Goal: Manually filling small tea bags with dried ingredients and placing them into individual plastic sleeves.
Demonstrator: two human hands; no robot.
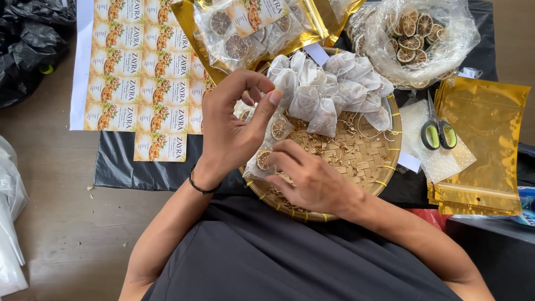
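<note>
Over the woven tray [384, 161], both hands [267, 150] pinch a clear pouch [273, 142] lying lengthwise toward the person.

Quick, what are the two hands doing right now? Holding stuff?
Left hand: closed, pinching the top of a clear pouch with dried citrus slices.
Right hand: closed on the bottom of the same pouch, over the woven tray.

Sheet of printed labels [139, 72] lay on black plastic [120, 164]. Green-handled scissors [437, 131] rested on a clear dotted bag [440, 159]. Stack of gold pouches [485, 145] sat right; black rubbish bag [30, 44] far left.
</note>
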